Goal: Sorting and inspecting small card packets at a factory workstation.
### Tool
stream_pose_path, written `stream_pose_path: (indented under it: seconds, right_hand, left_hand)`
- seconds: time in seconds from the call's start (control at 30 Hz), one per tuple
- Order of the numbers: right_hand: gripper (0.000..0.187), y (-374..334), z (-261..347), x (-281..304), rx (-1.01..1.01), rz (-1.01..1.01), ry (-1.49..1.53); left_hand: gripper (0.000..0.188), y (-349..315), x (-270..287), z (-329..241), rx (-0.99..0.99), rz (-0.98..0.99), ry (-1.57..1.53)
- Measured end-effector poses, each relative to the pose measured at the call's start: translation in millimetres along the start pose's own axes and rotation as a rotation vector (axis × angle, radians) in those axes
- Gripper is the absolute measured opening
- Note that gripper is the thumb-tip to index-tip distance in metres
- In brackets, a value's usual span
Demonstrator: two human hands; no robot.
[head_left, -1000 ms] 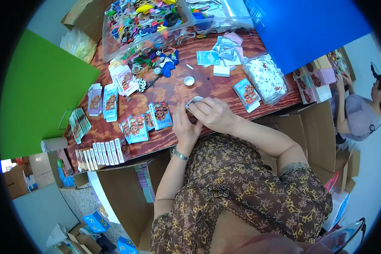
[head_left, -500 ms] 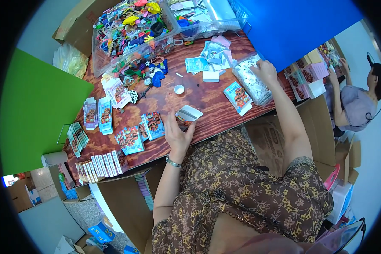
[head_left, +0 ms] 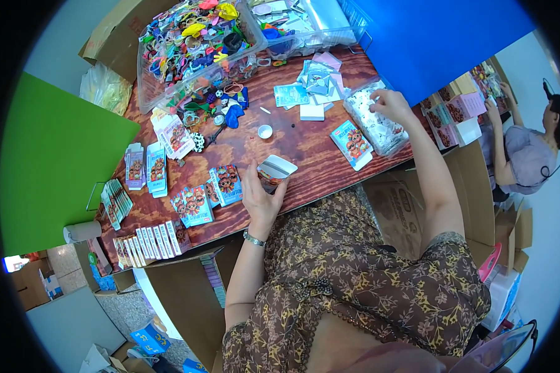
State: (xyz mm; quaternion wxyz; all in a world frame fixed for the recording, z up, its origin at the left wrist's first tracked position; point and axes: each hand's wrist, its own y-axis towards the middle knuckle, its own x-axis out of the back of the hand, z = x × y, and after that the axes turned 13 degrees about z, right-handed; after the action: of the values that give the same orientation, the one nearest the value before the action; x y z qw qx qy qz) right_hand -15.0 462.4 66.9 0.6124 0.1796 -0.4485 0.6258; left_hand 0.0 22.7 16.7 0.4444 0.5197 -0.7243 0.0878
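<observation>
My left hand (head_left: pixel 264 198) is wrapped round a small cardboard box (head_left: pixel 279 166) near the table's front edge; the box stands with its open top facing up. Over on the right, my right hand (head_left: pixel 392 105) hovers above a clear plastic tub (head_left: pixel 395 148) full of small black-and-white pieces. Its thumb and fingers are drawn together at the tub's far end, and whatever lies between them is too small to name. A flat blue printed box (head_left: pixel 352 144) lies beside the tub. A small white cup (head_left: pixel 265 132) sits beyond the box in my left hand.
Large clear bins (head_left: pixel 149 84) of colourful trinkets fill the back. Small cards (head_left: pixel 320 84) lie loose near them. Printed boxes (head_left: pixel 193 205) and a row of slim boxes (head_left: pixel 155 242) occupy the left. Green (head_left: pixel 62 161) and blue panels (head_left: pixel 442 37) flank the table. A co-worker (head_left: pixel 529 149) sits at right.
My right hand has shifted very slightly over the tub, its fingers still together. The left hand keeps the box in the same place. The whole view has moved a little.
</observation>
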Motion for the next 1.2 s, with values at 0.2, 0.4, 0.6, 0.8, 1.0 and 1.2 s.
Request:
stream_pose_path:
  seconds: [0.2, 0.4, 0.6, 0.8, 1.0, 1.2]
  right_hand:
    - [0.022, -3.0, -11.4, -3.8, 0.140, -0.170, -0.383]
    - [0.012, -13.7, 52.8, 1.8, 0.246, -0.038, 0.378]
    - [0.015, -50.0, 184.3, -57.2, 0.503, 0.254, 0.275]
    - [0.021, -48.1, 223.7, -120.2, 0.805, 0.019, -0.211]
    - [0.030, -38.9, 234.6, -115.4, 0.966, 0.131, -0.173]
    - [0.022, 75.7, 232.4, -139.4, 0.774, 0.069, -0.053]
  left_hand:
    - [0.076, 4.8, 1.0, -4.7, -0.023, -0.049, -0.007]
    - [0.076, 0.1, 2.2, -3.1, 0.093, -0.012, -0.035]
    - [0.080, 8.4, -6.4, -4.2, 0.031, -0.034, -0.006]
    - [0.084, 2.4, -3.6, -3.2, -0.007, -0.051, -0.004]
    - [0.088, -3.5, 2.9, 1.0, 0.103, -0.123, -0.042]
    - [0.092, -8.8, 2.1, 1.4, 0.054, -0.111, -0.085]
